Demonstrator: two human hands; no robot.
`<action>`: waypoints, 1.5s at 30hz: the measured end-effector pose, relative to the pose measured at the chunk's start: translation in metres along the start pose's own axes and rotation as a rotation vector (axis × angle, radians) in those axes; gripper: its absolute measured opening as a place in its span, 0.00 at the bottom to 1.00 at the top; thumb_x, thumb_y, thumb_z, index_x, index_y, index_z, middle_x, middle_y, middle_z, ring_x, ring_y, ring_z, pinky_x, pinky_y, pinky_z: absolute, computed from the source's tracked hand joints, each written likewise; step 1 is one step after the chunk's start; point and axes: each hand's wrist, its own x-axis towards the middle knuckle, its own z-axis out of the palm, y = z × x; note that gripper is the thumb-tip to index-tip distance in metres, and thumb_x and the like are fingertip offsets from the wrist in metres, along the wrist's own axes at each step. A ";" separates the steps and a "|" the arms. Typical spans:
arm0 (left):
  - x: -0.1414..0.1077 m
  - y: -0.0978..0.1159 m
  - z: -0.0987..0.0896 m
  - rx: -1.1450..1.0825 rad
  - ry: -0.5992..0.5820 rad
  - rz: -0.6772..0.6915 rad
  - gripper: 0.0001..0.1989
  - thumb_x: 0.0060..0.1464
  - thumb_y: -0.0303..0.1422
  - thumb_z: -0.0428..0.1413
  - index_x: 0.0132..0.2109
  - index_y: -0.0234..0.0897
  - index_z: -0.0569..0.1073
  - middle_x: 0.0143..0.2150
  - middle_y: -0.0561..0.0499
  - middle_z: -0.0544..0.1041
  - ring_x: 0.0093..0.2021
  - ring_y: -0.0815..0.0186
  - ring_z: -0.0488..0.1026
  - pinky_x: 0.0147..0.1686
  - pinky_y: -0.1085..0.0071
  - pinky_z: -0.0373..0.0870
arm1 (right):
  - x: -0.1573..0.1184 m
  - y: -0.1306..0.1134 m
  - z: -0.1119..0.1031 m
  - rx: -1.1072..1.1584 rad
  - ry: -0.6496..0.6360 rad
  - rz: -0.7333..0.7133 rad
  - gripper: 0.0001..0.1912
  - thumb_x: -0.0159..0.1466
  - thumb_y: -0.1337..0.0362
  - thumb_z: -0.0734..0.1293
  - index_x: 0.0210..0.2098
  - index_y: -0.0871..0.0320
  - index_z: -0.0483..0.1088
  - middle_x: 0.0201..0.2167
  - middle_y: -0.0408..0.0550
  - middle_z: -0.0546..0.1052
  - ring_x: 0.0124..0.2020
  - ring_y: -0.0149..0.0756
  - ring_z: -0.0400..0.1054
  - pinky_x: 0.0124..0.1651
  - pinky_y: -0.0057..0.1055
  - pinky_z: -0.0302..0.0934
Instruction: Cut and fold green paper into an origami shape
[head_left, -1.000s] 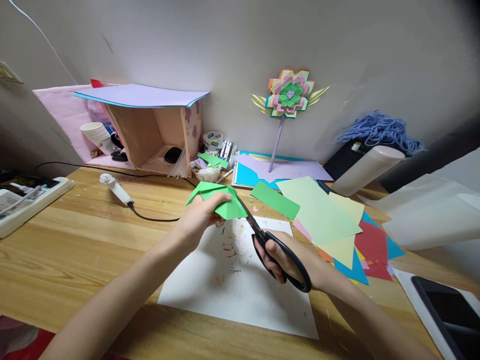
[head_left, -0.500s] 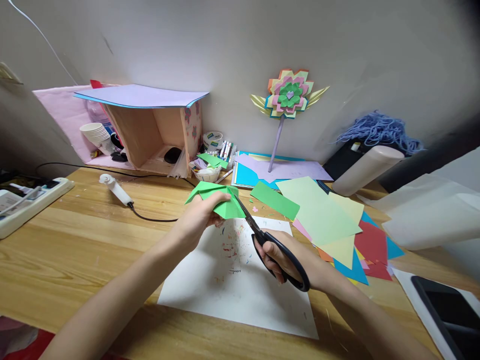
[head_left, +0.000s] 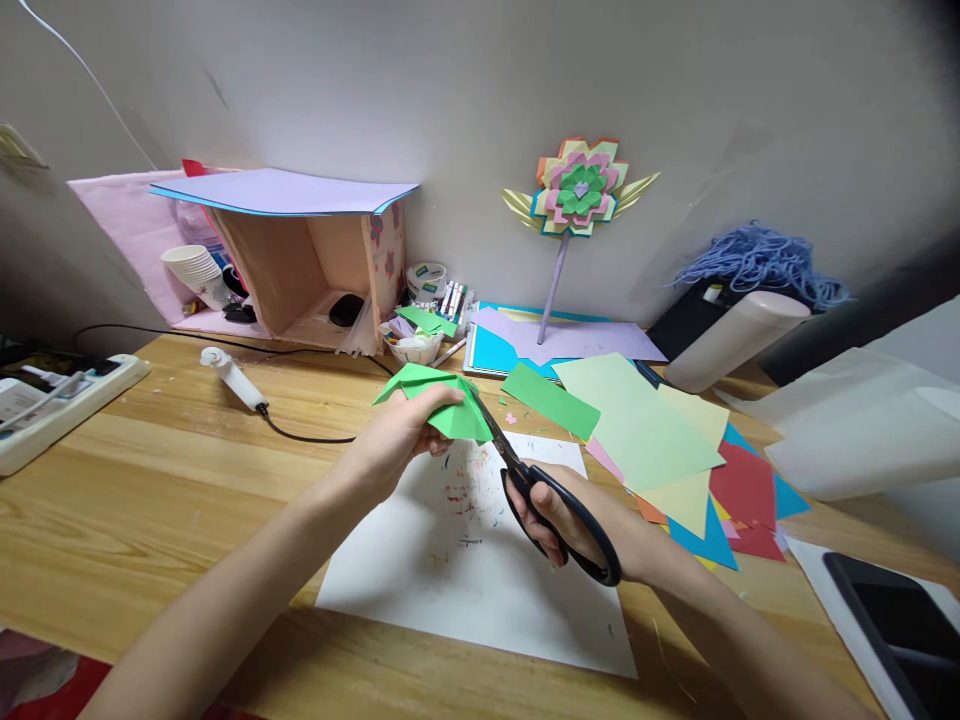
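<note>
My left hand (head_left: 409, 425) pinches a folded piece of green paper (head_left: 465, 418), thumb on top and fingers beneath. In my right hand (head_left: 544, 515) is a pair of black-handled scissors (head_left: 592, 540), my fingers through the loops. The blades point up and left and meet the right part of the green paper; how far they reach into it is hard to see. Both hands are above a white sheet (head_left: 480, 610) marked with coloured smudges.
A glue gun (head_left: 234, 380) with a black cord lies left. Coloured paper sheets (head_left: 637, 420) overlap on the right, near a phone (head_left: 900, 620). Behind stand a cardboard box (head_left: 386, 260), a bowl of scraps (head_left: 414, 348), a paper flower (head_left: 580, 190) and a pale roll (head_left: 735, 340).
The scissor handles have spread slightly apart in my right hand. The green paper and my left hand have hardly moved.
</note>
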 end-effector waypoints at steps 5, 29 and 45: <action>0.000 0.000 -0.001 -0.001 0.010 -0.003 0.10 0.44 0.31 0.56 0.21 0.34 0.63 0.16 0.58 0.58 0.16 0.77 0.54 0.15 0.79 0.50 | -0.001 0.000 0.000 -0.021 0.015 -0.006 0.31 0.57 0.35 0.47 0.29 0.58 0.56 0.18 0.37 0.59 0.17 0.25 0.56 0.22 0.25 0.55; 0.000 -0.001 0.000 0.010 -0.009 -0.016 0.10 0.44 0.31 0.56 0.21 0.34 0.63 0.17 0.58 0.58 0.17 0.77 0.54 0.15 0.80 0.50 | 0.002 -0.003 0.004 0.025 0.035 0.021 0.31 0.56 0.34 0.47 0.27 0.58 0.55 0.18 0.37 0.58 0.16 0.25 0.57 0.20 0.25 0.54; -0.002 0.001 0.000 0.042 0.029 -0.025 0.06 0.45 0.31 0.56 0.31 0.32 0.70 0.22 0.56 0.61 0.20 0.76 0.56 0.15 0.81 0.53 | 0.002 0.008 0.003 0.049 0.022 -0.056 0.33 0.56 0.34 0.44 0.29 0.58 0.57 0.16 0.37 0.60 0.16 0.26 0.58 0.23 0.26 0.57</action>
